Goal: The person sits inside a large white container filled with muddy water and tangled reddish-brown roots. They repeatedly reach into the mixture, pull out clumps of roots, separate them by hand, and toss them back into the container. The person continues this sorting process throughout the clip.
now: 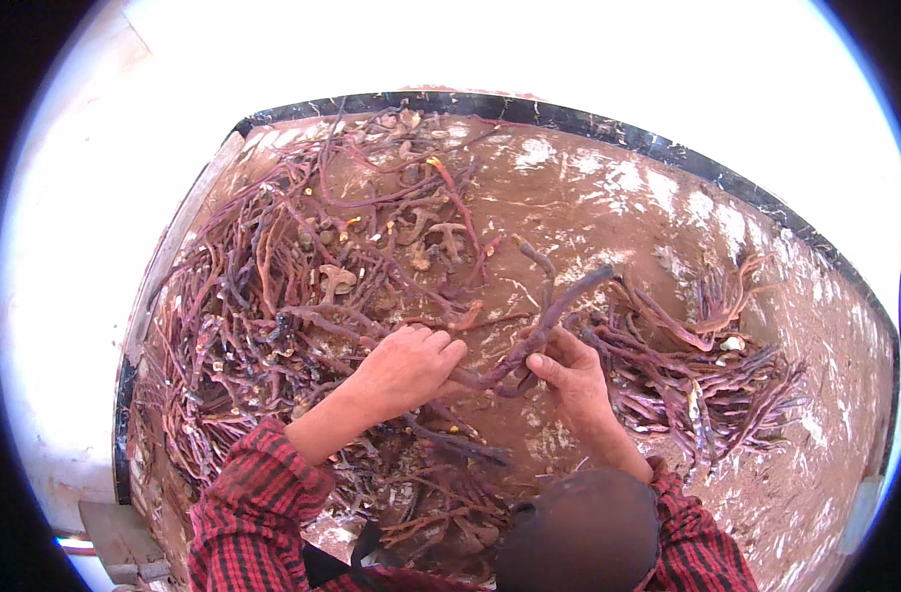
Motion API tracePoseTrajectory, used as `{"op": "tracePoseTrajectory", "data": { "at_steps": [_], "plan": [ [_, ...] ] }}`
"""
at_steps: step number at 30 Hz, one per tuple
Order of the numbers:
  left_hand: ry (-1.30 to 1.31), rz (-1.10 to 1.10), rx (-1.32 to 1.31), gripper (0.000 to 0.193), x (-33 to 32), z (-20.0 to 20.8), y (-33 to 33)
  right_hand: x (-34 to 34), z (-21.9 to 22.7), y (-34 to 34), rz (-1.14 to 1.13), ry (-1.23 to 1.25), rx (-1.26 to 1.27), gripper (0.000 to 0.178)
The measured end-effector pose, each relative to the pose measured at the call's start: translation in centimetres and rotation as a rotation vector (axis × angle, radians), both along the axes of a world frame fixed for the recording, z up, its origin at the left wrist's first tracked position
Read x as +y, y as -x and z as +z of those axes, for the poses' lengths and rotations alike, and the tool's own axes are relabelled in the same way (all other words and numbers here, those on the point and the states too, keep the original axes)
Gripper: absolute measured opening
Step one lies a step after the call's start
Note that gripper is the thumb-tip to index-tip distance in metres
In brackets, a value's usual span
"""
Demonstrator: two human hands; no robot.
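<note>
A thick reddish-brown root [529, 340] with forked, darker ends is held over the middle of the table. My left hand [411, 365] is closed around its left end, knuckles up. On the other side, my right hand [574, 380] pinches the root near its fork between thumb and fingers. Left of my hands spreads a big tangled heap of similar long purple-brown roots [263, 266], reaching under my left forearm. To the right lies a smaller bundle of roots [668, 375], laid more nearly side by side.
The brown, soil-dusted tabletop [589, 217] has white scuffs and a dark raised rim [668, 148] at the back. Stubby root pieces [337, 281] lie on the heap. A dark rounded shape [579, 533] covers part of the near edge, between my red checked sleeves.
</note>
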State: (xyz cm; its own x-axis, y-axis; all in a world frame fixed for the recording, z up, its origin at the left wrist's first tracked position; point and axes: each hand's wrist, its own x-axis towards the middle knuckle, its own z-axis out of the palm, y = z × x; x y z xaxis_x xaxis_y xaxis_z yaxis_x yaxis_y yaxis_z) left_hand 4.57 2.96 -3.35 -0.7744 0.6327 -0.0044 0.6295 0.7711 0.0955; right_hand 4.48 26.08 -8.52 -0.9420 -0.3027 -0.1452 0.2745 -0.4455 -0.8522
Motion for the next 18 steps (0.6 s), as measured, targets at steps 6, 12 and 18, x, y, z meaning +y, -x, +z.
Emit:
{"op": "tracePoseTrajectory", "data": {
  "at_steps": [6, 12, 18],
  "plan": [
    [0.101, -0.037, -0.039, 0.029, 0.3, -1.1, -0.2, 0.2, 0.2, 0.0, -0.099, 0.278, -0.115, 0.029],
    [-0.048, -0.086, 0.038, 0.032, 1.0, -1.5, 0.4, 0.4, 0.2, 0.0, 0.019, 0.299, -0.124, 0.015],
    [-0.087, 0.495, 0.175, 0.031, -9.8, 3.1, 6.4, 5.9, 3.8, 4.1, -0.104, 0.582, -0.041, 0.022]
  ]
}}
